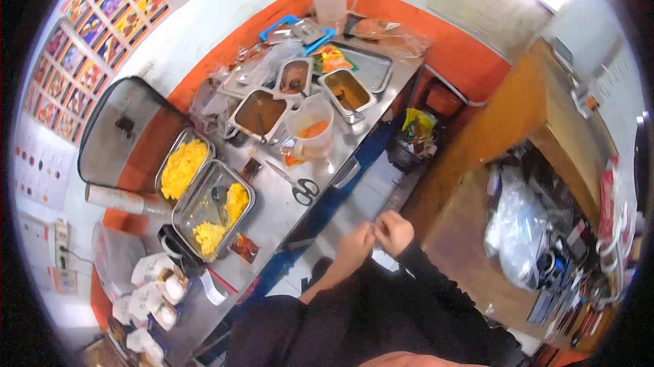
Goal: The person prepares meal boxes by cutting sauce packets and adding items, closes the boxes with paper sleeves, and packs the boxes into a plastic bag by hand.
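Near the middle of the head view, my left hand (355, 246) and my right hand (394, 232) meet in front of my body, away from the steel table (276, 207). Fingers on both hands are curled and pressed together at the tips. What they hold, if anything, is too small to make out. Closest to them on the table lie black-handled scissors (304, 190). Beyond the scissors stands a clear plastic jug (310, 127) with orange contents. Left of it, a steel tray (216, 210) holds yellow food.
Steel pans with sauces (260, 115) stand at the back of the table, beside a larger clear jug (330, 7). A second tray of yellow food (182, 168) is at the left. A wooden cabinet (477, 231) stands at the right, with a bin (411, 146) behind.
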Available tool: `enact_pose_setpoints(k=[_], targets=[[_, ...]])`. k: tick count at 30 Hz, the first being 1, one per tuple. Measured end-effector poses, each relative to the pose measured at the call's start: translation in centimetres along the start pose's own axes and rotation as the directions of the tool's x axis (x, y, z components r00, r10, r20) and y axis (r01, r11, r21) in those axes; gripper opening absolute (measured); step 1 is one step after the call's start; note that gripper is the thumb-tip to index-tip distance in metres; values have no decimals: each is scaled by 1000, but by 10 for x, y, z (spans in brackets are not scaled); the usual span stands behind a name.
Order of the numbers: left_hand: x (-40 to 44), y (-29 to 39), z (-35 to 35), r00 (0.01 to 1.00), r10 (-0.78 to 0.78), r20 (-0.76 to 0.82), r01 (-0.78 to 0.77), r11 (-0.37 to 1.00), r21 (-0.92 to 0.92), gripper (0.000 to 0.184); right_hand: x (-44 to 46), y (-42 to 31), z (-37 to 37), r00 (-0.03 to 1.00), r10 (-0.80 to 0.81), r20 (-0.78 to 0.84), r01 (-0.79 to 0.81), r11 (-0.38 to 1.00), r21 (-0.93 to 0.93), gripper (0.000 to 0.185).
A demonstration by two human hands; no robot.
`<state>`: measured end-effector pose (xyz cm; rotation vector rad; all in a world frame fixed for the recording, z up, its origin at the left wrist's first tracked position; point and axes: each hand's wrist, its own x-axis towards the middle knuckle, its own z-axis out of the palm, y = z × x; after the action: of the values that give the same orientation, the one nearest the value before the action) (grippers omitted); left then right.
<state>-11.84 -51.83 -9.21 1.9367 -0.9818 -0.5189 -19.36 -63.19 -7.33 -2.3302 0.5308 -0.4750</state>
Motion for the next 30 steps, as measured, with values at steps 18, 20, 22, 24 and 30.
enact_pose_setpoints(k=[18,20,22,24,30], targets=[[85,-43,-196,807,330,-489,-111,899,424,20,197,-103,58,819,-380,431,107,838,535,25],[87,-48,-219,809,346,-476,-58,852,520,29,219,-113,79,799,-488,353,300,831,469,21],[92,-55,-237,783,405,-471,-34,785,619,39,239,-130,93,810,-445,381,301,874,381,23],[98,-69,-245,740,459,-491,-7,736,677,45,251,-156,105,849,-464,252,365,861,354,24],[115,-115,-250,672,418,-611,185,704,686,50,276,-174,146,882,-437,177,353,861,365,20]])
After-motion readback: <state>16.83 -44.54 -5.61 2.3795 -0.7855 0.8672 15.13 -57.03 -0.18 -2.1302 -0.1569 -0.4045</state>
